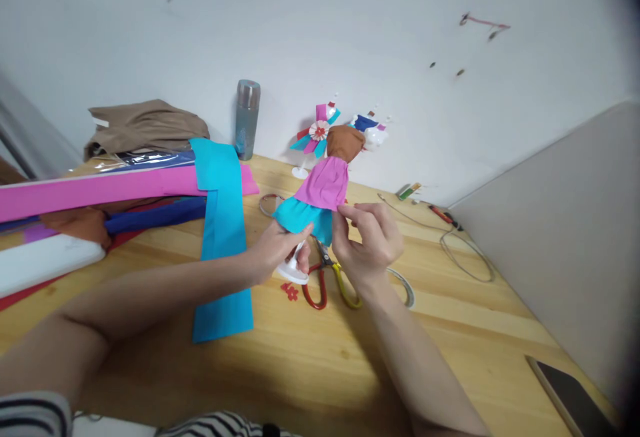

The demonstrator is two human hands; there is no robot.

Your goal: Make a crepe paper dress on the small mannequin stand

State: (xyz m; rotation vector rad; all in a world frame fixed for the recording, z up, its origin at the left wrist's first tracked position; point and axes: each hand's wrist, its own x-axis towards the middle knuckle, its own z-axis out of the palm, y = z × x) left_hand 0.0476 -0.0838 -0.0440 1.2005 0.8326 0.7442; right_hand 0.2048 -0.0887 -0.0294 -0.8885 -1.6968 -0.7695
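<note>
A small dress form (294, 272) with a white round base is tilted above the table. It wears a paper dress (325, 182) with a brown top, a pink middle tier and a blue lower tier. My left hand (283, 245) is wrapped round the stand and the blue hem, its thumb on the paper. With thumb and forefinger pinched, my right hand (367, 237) grips the lower right edge of the pink tier. Scissors (326, 280) with red and yellow handles lie below the dress, near red paper flowers (290, 292).
Blue paper (225, 244), a pink strip (125, 184) and brown cloth (150, 127) lie at the left. A bottle (247, 120) and decorated forms (319, 132) stand behind. A cable (463, 267) and a phone (573, 397) are at the right.
</note>
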